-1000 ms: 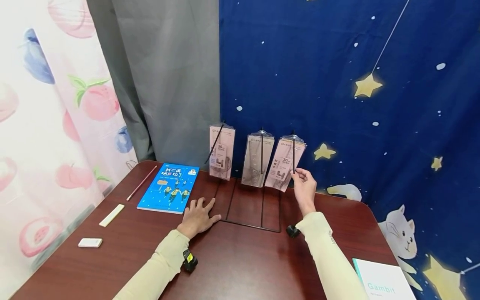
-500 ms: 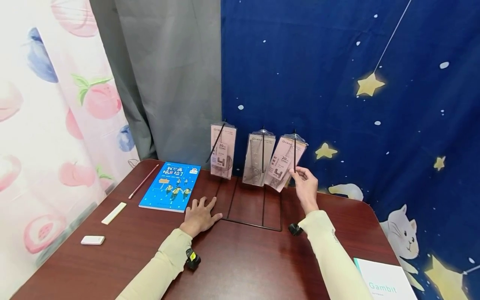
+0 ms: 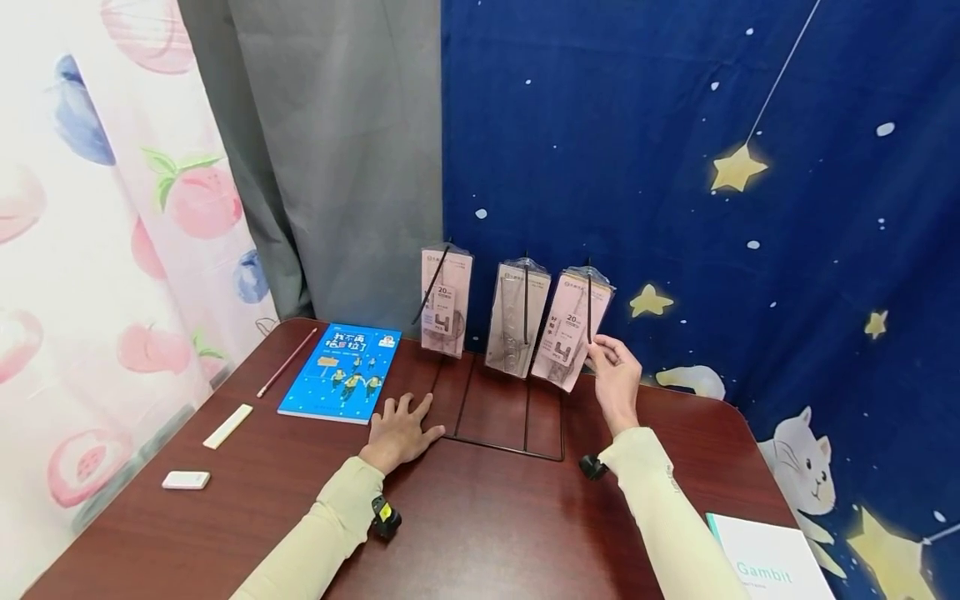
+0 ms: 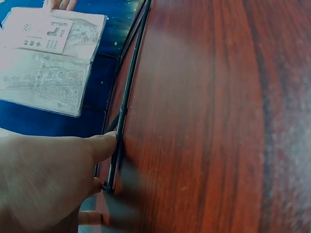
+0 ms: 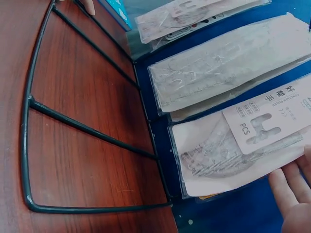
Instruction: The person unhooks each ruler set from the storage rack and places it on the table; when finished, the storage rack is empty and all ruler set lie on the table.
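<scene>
Three groups of clear-wrapped ruler sets hang from the hooks of a black wire rack (image 3: pixel 562 442). My right hand (image 3: pixel 617 379) pinches the right edge of the right-hand ruler set packet (image 3: pixel 572 325), beside the hook's tip. That packet hangs tilted, its printed card and a clear ruler showing in the right wrist view. The middle packet (image 3: pixel 517 321) and the left packet (image 3: pixel 446 304) hang apart from my hands. My left hand (image 3: pixel 397 433) rests with fingers spread at the near left corner of the rack's base, its thumb (image 4: pixel 104 147) touching the wire.
On the brown table (image 3: pixel 480 517), a blue book (image 3: pixel 341 375) lies left of the rack. Further left are a pencil (image 3: pixel 287 363), a pale strip (image 3: pixel 228 427) and a white block (image 3: pixel 186 480). A white "Gambit" book (image 3: pixel 772 558) lies at the right edge.
My right hand has shifted slightly right and down. The lower end of the right-hand packet has swung right and toward me. My left hand stays in place.
</scene>
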`<move>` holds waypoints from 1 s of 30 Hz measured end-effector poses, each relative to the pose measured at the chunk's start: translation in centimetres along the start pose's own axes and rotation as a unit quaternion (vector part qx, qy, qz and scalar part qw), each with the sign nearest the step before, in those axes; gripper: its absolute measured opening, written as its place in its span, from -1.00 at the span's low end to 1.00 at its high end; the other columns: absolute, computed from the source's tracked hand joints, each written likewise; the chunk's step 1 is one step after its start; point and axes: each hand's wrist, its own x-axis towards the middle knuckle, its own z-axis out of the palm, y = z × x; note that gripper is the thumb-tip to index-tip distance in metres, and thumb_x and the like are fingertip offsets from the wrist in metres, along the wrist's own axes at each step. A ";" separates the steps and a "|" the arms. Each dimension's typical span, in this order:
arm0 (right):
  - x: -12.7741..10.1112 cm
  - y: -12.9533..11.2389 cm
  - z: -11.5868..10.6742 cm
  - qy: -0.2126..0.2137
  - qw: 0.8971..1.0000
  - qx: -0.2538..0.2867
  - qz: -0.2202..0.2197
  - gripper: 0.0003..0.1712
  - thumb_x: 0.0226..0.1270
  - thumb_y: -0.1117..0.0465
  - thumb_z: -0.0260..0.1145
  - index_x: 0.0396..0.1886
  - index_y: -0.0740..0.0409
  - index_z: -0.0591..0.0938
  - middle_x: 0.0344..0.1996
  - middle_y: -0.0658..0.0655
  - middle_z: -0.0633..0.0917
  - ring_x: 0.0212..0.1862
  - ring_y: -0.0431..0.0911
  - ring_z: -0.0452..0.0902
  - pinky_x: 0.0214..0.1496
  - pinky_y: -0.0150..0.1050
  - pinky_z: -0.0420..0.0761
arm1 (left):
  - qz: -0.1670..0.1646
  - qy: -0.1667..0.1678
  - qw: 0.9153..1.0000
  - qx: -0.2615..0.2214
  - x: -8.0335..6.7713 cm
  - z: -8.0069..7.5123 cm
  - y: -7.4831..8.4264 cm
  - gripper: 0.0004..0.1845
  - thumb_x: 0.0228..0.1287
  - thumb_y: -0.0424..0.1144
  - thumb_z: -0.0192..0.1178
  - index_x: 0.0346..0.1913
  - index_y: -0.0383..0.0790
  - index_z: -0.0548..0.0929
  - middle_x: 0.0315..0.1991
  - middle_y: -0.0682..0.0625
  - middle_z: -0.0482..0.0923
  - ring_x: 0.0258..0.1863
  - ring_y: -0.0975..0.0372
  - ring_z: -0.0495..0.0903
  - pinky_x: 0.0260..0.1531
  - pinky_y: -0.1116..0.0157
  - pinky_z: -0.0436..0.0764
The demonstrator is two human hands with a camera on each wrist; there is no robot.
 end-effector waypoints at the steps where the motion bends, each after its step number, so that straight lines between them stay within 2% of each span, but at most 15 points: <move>1: -0.1 -0.1 -0.1 0.001 1.000 0.003 -0.001 -0.75 0.42 0.30 0.41 0.01 0.33 0.70 -0.28 -0.01 0.81 -0.28 -0.32 0.77 -0.01 -0.26 0.75 | -0.001 0.000 1.000 -0.002 0.1 0.1 -0.1 -0.27 0.52 0.18 0.10 0.60 -0.07 0.29 0.51 -0.31 0.24 0.40 -0.26 0.24 0.21 -0.32 0.42; 3: -0.2 -0.3 -0.4 0.001 1.000 0.003 0.000 -0.71 0.39 0.28 0.44 0.03 0.33 0.70 -0.34 -0.15 0.78 -0.28 -0.33 0.75 -0.03 -0.30 0.75 | -0.005 0.000 1.000 -0.007 0.2 0.2 -0.1 -0.25 0.51 0.19 0.10 0.61 -0.05 0.27 0.53 -0.31 0.22 0.42 -0.27 0.21 0.22 -0.35 0.38; 6: -0.4 -0.5 -0.7 -0.001 1.000 0.009 0.004 -0.66 0.36 0.28 0.47 0.05 0.36 0.69 -0.37 -0.23 0.77 -0.27 -0.33 0.73 -0.08 -0.36 0.74 | -0.005 -0.002 1.000 -0.008 0.2 0.3 -0.1 -0.25 0.52 0.20 0.08 0.62 -0.04 0.25 0.54 -0.31 0.20 0.43 -0.27 0.19 0.22 -0.37 0.36; 16: -2.4 -1.0 -1.3 -0.021 1.000 0.010 0.012 -0.68 0.38 0.34 0.42 0.07 0.39 0.67 -0.30 -0.09 0.79 -0.26 -0.31 0.74 -0.07 -0.28 0.76 | -0.006 -0.011 1.000 -0.014 0.0 0.2 0.0 -0.25 0.53 0.20 0.08 0.63 -0.03 0.25 0.56 -0.29 0.19 0.45 -0.25 0.18 0.24 -0.38 0.35; 22: -3.4 -1.3 -1.7 -0.029 0.999 0.024 0.011 -0.67 0.37 0.41 0.41 0.09 0.46 0.66 -0.35 -0.14 0.77 -0.28 -0.32 0.73 -0.10 -0.32 0.76 | -0.002 0.001 1.000 -0.011 0.8 1.5 -0.7 -0.22 0.51 0.26 0.06 0.63 0.00 0.23 0.56 -0.27 0.19 0.44 -0.26 0.19 0.20 -0.38 0.37; 30: -5.0 -1.6 -2.5 -0.035 0.999 0.009 0.006 -0.67 0.36 0.42 0.42 0.07 0.46 0.66 -0.37 -0.19 0.77 -0.29 -0.36 0.73 -0.15 -0.40 0.74 | -0.004 -0.009 1.000 -0.011 0.3 0.9 -0.2 -0.23 0.52 0.23 0.06 0.64 -0.02 0.21 0.55 -0.30 0.17 0.44 -0.26 0.18 0.24 -0.36 0.35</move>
